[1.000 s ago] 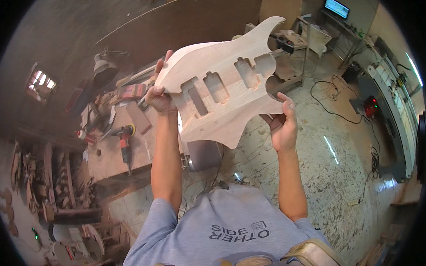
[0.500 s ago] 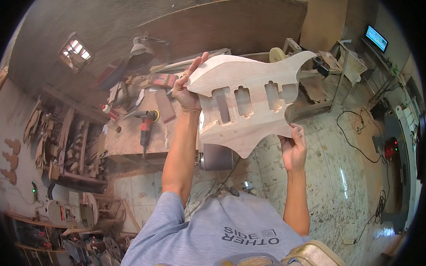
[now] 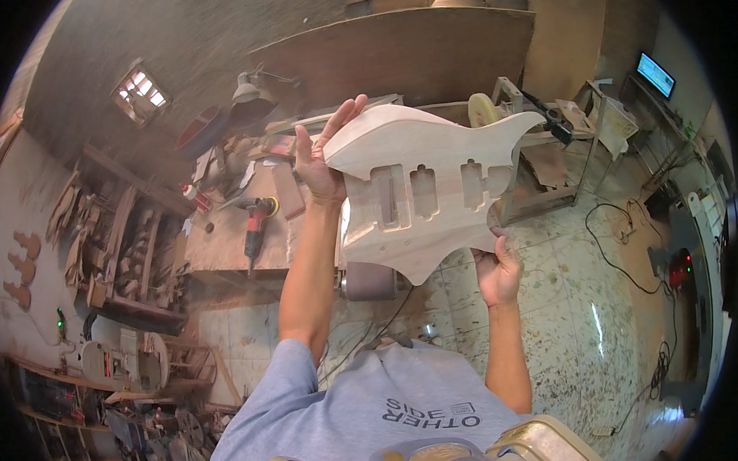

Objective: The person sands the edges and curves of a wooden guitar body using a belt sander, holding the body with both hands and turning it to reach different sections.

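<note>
Two bare hands support an unfinished double-cutaway electric guitar body (image 3: 449, 201), which lies between them above the floor (image 3: 557, 318), its routed cavities facing the wearer. At its left end, the left grip (image 3: 322, 168) is spread, thumb standing away from the wood, fingers extending behind the upper edge. The right grip (image 3: 498, 271) pinches the lower horn tip between thumb and fingers. Left of the body, a red-and-black rotary sander (image 3: 256, 231) lies on the bench (image 3: 214, 253), near a flat wooden block (image 3: 287, 192).
</note>
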### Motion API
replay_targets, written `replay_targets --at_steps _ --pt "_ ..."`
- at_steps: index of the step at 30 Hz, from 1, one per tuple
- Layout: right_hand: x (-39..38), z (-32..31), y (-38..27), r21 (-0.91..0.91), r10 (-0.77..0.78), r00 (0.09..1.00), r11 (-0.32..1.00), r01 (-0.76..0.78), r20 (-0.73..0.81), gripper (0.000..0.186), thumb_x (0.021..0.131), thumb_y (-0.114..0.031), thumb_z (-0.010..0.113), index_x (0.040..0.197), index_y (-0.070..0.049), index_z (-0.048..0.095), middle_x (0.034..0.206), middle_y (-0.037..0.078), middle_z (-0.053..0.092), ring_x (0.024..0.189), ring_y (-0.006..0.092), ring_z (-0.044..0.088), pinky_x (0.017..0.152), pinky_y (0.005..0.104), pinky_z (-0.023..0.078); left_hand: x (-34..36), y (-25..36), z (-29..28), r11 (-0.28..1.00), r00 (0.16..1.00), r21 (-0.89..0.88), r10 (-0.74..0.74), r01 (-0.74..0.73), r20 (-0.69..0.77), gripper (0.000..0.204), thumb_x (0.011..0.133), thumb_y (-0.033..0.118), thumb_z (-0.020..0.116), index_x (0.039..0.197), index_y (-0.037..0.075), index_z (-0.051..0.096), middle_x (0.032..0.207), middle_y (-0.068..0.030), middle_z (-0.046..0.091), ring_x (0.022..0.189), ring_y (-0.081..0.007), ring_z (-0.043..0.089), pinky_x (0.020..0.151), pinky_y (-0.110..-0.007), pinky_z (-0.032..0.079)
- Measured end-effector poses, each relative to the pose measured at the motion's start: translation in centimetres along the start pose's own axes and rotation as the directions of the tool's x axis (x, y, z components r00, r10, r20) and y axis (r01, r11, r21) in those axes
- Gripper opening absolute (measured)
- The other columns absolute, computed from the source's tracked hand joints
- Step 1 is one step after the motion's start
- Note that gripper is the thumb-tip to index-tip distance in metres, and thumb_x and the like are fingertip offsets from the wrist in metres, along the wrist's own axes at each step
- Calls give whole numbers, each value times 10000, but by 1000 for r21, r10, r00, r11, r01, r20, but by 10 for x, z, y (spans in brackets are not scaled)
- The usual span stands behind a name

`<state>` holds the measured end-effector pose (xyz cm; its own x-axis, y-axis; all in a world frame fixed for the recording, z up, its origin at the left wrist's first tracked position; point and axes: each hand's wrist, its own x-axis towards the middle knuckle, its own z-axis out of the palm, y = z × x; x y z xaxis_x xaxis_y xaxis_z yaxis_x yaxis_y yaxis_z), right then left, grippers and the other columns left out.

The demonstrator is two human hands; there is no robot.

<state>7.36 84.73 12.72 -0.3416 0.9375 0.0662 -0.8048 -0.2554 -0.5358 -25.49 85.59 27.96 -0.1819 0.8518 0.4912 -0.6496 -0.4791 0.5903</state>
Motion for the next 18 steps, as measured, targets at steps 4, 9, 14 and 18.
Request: replay_targets --at_steps 4,9,14,18 --pt "-4 4 4 32 20 1000 999 -20 5 281 1043 -260 601 1231 -51 599 1240 85 636 1176 223 576 1047 394 456 1 3 14 991 1000 134 7 -4 -25 979 974 760 335 1489 -65 449 1607 -231 370 1468 -332 387 1214 -444 326" --pt "-11 2 5 28 31 999 999 -31 6 259 1037 -235 613 1209 -42 597 1245 115 641 1160 236 601 1030 404 480 2 6 11 986 1000 167 -2 2 -1 975 974 755 343 1492 -65 449 1603 -233 376 1474 -338 381 1223 -453 306" --pt "-18 11 10 -59 23 1000 998 -23 -1 240 1013 -166 653 1194 -21 589 1243 141 643 1145 235 622 1036 424 494 -5 14 -2 996 999 90 -1 5 -51 942 984 715 381 1454 -96 480 1582 -246 405 1467 -342 395 1227 -452 298" --pt "-25 26 9 -156 20 1000 988 -23 -20 250 991 -128 685 1195 -18 590 1209 128 660 1128 206 630 1022 383 505 -9 15 -31 999 997 49 24 -21 -70 883 1004 647 414 1449 -113 473 1592 -263 379 1485 -361 363 1244 -465 255"
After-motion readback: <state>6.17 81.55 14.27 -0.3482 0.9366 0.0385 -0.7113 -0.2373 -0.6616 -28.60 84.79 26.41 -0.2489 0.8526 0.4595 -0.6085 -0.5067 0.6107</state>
